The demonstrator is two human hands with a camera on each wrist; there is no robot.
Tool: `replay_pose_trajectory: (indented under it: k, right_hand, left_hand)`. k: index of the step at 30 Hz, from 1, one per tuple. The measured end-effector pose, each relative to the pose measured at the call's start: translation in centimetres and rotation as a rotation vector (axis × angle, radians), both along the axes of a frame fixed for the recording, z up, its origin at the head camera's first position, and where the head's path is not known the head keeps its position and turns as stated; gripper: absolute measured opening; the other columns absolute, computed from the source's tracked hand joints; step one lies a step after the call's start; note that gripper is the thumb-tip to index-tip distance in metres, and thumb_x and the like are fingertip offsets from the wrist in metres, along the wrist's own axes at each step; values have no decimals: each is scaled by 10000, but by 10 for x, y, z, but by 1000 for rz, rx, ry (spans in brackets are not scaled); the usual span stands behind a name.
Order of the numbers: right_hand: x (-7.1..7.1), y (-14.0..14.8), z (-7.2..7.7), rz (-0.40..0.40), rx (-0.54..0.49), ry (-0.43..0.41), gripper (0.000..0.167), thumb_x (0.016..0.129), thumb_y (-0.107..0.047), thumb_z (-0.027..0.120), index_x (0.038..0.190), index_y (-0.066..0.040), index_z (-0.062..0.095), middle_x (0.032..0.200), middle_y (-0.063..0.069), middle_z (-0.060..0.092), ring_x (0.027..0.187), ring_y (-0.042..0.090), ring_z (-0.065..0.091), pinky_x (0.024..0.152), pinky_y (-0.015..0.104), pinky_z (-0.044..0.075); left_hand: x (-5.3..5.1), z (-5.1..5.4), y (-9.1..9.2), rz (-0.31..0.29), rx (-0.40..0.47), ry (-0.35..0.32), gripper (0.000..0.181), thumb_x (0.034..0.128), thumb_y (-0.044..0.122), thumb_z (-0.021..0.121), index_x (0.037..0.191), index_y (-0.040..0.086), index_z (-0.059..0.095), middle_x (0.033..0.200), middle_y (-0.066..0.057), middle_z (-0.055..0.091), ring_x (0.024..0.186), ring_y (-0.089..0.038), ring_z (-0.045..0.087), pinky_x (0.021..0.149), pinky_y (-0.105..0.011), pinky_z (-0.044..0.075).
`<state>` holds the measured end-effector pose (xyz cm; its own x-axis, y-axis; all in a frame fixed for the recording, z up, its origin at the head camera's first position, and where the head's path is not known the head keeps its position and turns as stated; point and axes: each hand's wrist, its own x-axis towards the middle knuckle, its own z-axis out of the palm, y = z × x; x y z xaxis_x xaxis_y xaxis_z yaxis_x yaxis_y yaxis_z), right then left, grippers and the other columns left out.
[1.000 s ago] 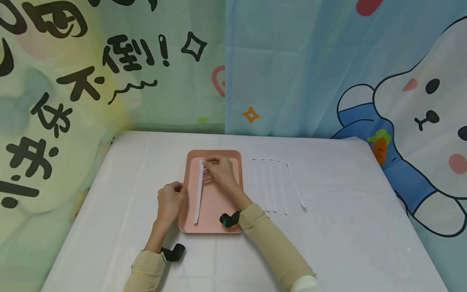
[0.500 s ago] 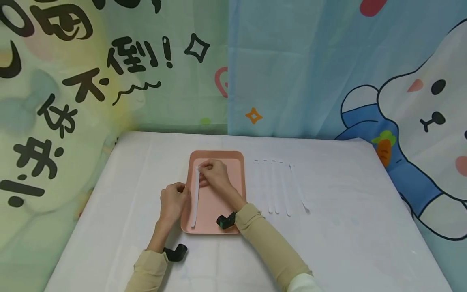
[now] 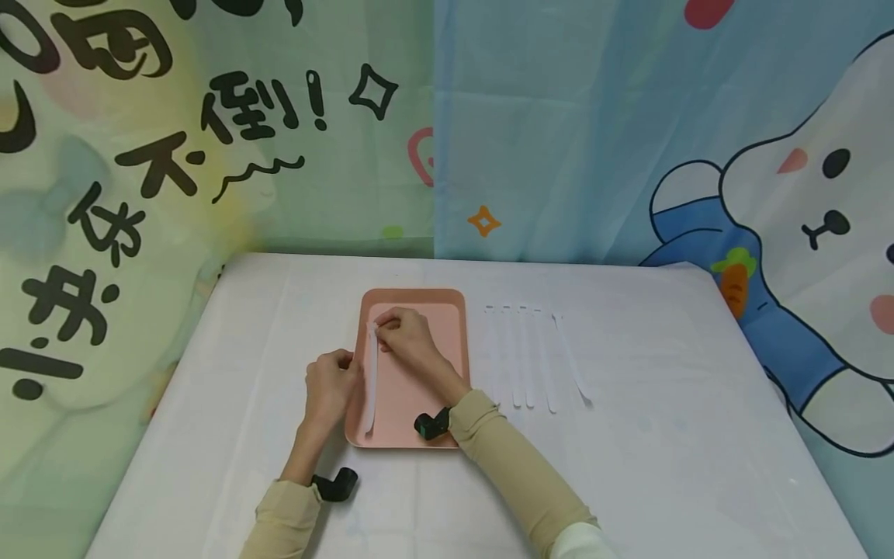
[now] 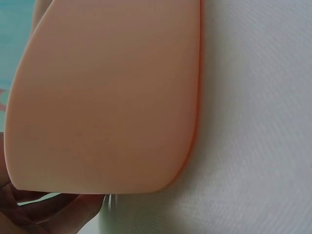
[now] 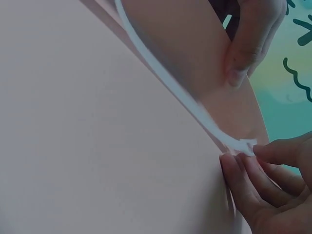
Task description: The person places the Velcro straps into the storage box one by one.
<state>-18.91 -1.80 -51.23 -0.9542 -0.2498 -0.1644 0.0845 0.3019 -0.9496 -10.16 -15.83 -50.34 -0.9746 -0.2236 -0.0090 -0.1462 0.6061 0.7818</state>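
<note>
1. Currently, the right hand pinches the far end of a narrow white strip between thumb and fingers.
2. Locate the white strip inside the pink tray: it runs lengthwise along the left side, its near end by the near left corner. In the right wrist view it follows the line where floor and side wall meet, and curves toward the pinched end.
3. The left hand grips the left side wall of the pink tray, with the thumb on the inner face.
4. Five more strips lie side by side on the white tabletop, right of the pink tray; the rightmost is slanted.
5. Each wrist carries a black device, one near the left sleeve, one near the right sleeve.
</note>
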Motion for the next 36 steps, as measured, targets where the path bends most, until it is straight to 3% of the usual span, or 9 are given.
replay_pose_trajectory:
  k: [10, 18, 26, 36]
  right_hand:
    - [-2, 10, 1, 16, 51, 28, 252, 955, -21, 628, 1184, 38, 714, 989, 170, 740, 745, 252, 744, 654, 270, 595]
    - [3, 25, 11, 20, 86, 40, 299, 944, -53, 643, 1227, 19, 708, 1041, 164, 743, 785, 268, 738, 669, 249, 557]
    - [7, 51, 26, 5, 56, 59, 280, 976, -51, 658, 1236, 45, 693, 1076, 202, 735, 915, 341, 750, 759, 336, 608]
    - [13, 83, 28, -121, -7, 101, 246, 975, -18, 646, 1205, 47, 703, 1004, 182, 767, 818, 260, 768, 751, 376, 620]
  left_hand:
    - [-2, -1, 1, -11, -9, -4, 148, 936, 40, 665, 955, -66, 767, 860, -198, 758, 717, -257, 713, 601, -339, 556]
    - [0, -2, 0, -22, -9, 0, 156, 932, 56, 660, 937, -57, 767, 862, -194, 758, 720, -275, 714, 616, -362, 568]
    - [0, 1, -4, -23, -11, 19, 162, 924, 42, 647, 951, -60, 770, 871, -205, 759, 742, -300, 718, 658, -424, 578]
    - [2, 1, -2, -29, -2, 10, 177, 934, 48, 638, 966, -69, 766, 862, -210, 754, 722, -286, 713, 647, -406, 574]
